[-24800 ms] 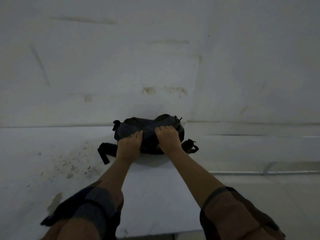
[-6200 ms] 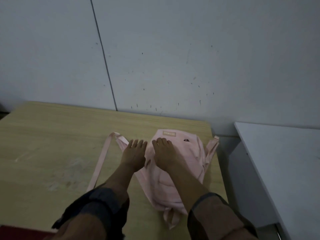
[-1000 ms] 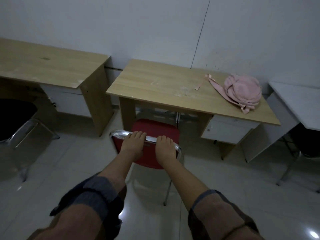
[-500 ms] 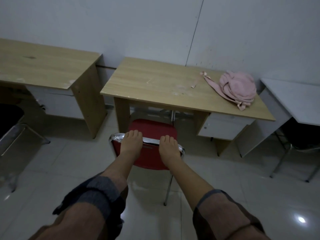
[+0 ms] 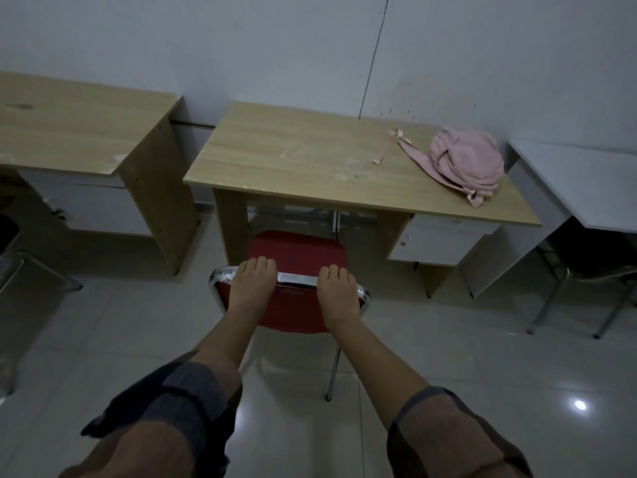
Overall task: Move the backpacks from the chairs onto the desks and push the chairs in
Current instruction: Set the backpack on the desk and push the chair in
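A red chair (image 5: 298,251) with a chrome frame stands in front of a wooden desk (image 5: 293,157), its seat partly under the desk's front edge. My left hand (image 5: 251,286) and my right hand (image 5: 337,294) both grip the chrome top rail of the chair's backrest, fingers curled over it. A pink backpack (image 5: 465,163) lies slumped on the right end of the desk top, one strap trailing to the left.
A second wooden desk (image 5: 79,125) stands to the left, with part of a black chair (image 5: 13,257) before it. A white desk (image 5: 593,181) is at the right, a dark chair (image 5: 593,260) tucked beneath. A drawer unit (image 5: 444,241) hangs under the middle desk. The floor is glossy tile.
The red chair has slid forward so its seat reaches further under the desk. My hands stay on its top rail and are spread a little wider apart.
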